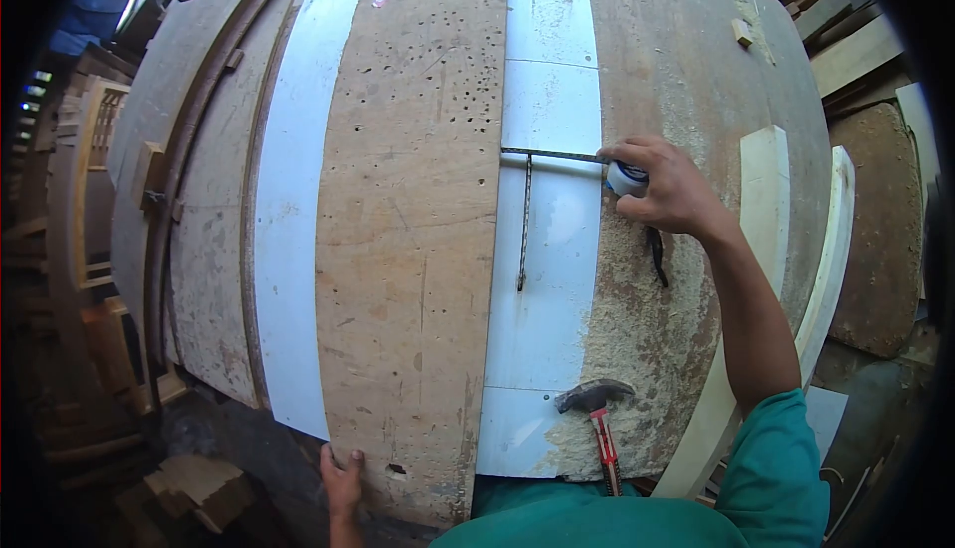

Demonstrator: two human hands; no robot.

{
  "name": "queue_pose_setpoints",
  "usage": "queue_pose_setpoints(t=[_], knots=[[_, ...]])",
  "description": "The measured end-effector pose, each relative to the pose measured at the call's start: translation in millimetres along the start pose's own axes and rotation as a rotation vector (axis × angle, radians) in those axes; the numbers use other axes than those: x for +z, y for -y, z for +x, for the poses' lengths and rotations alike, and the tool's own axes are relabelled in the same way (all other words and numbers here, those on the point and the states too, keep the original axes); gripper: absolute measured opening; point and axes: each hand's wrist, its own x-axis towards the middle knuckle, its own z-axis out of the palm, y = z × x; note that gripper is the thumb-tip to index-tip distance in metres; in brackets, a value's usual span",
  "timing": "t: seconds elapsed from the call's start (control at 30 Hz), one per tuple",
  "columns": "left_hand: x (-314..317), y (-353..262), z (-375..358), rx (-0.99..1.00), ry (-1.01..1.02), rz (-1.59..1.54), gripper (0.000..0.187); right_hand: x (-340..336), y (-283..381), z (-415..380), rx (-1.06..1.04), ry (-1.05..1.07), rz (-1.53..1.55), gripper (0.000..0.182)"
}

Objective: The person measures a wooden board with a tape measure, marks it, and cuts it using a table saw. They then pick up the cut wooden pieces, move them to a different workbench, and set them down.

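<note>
My right hand is closed around a tape measure with a white and blue case. Its thin blade spans the white panel, reaching the right edge of a brown plywood board. A dark strap hangs below that hand. At the near end, my left hand grips the board's lower left corner, finger and thumb at the edge. A thin dark rod lies lengthwise on the white panel below the blade. A hammer with a red handle rests near my body.
Sawdust covers the worktable right of the panel. Pale wood strips lie at the right, with a small wood block farther back. Another white strip shows left of the plywood. Stacked lumber stands beyond the table.
</note>
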Motion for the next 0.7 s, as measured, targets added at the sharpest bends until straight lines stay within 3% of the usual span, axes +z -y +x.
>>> queue_pose_setpoints(t=[0.6, 0.7], knots=[[0, 12, 3, 0.067, -0.051, -0.032, 0.045, 1, 4, -19, 0.02, -0.077, 0.019, 0.057], [2, 14, 5, 0.11, -0.071, -0.064, 0.044, 10, -2, -58, 0.106, -0.294, -0.048, 0.057]])
